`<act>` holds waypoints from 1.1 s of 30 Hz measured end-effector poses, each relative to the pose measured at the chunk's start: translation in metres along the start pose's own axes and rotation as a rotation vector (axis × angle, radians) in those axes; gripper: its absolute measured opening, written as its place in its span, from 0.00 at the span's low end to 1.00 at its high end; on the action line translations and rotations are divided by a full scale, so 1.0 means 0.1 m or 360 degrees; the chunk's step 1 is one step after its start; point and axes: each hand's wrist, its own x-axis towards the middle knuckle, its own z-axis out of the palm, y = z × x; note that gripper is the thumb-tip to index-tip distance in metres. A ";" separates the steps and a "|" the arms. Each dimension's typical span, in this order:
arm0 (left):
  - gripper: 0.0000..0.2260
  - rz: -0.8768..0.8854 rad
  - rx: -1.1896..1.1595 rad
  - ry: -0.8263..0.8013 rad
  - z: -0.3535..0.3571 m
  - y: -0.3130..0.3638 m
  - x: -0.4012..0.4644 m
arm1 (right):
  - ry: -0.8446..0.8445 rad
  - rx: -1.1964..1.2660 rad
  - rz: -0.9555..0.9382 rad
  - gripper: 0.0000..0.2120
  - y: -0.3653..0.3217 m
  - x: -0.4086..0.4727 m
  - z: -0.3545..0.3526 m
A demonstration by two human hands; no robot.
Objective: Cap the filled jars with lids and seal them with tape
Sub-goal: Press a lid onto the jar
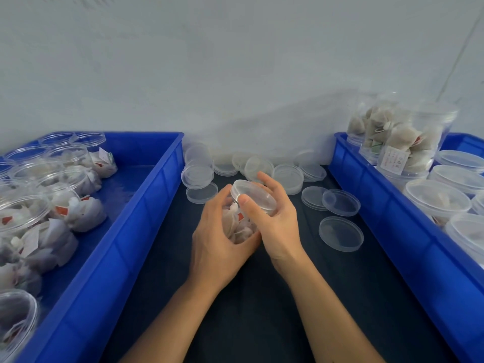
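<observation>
Clear plastic is nearly everything on this dark table mat (262, 297): one filled jar (237, 224), packed with tea bags, is held tilted above the mat between both hands. Curled fingers of the left hand (217, 239) wrap round the jar's body, while the right hand (275, 221) grips the lid (252, 196) with thumb and fingers around its rim, the lid sitting on the jar's mouth; whether it is fully seated I cannot tell. Capping looks well under way but far from done. Many open filled jars (39, 195) wait in the left blue crate (146, 205), while capped jars (437, 200) stand in the right blue crate (379, 205), some stacked at its far end. Loose spare lids (340, 233) lie scattered across the mat near the wall. No tape shows anywhere in view, so sealing seems yet to come.
</observation>
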 end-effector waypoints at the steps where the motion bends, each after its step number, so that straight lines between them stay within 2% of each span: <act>1: 0.42 -0.0007 -0.0014 -0.0018 0.00 -0.01 0.00 | 0.0028 -0.0005 0.0004 0.30 0.00 0.00 0.00; 6: 0.43 0.0034 0.0046 -0.0020 0.02 -0.01 -0.02 | 0.0086 -0.0132 -0.0006 0.26 0.04 0.00 0.03; 10: 0.43 0.0038 0.0102 0.0003 0.04 0.03 -0.05 | 0.0149 -0.0220 -0.0024 0.31 0.07 -0.02 0.07; 16: 0.38 -0.0008 0.0109 0.0026 0.04 0.03 -0.02 | 0.0205 -0.0409 -0.0115 0.32 0.10 -0.06 0.11; 19: 0.37 -0.0049 0.0002 0.0049 -0.01 -0.03 0.00 | 0.0124 -0.0480 -0.0222 0.28 0.10 -0.07 0.12; 24: 0.39 -0.0083 -0.0071 0.0084 0.01 -0.10 0.03 | -0.0047 -0.0485 -0.0342 0.28 0.11 -0.09 0.12; 33: 0.30 -0.0025 0.0212 0.0131 0.06 -0.02 -0.01 | 0.0112 -0.0551 -0.0291 0.27 0.12 -0.10 0.16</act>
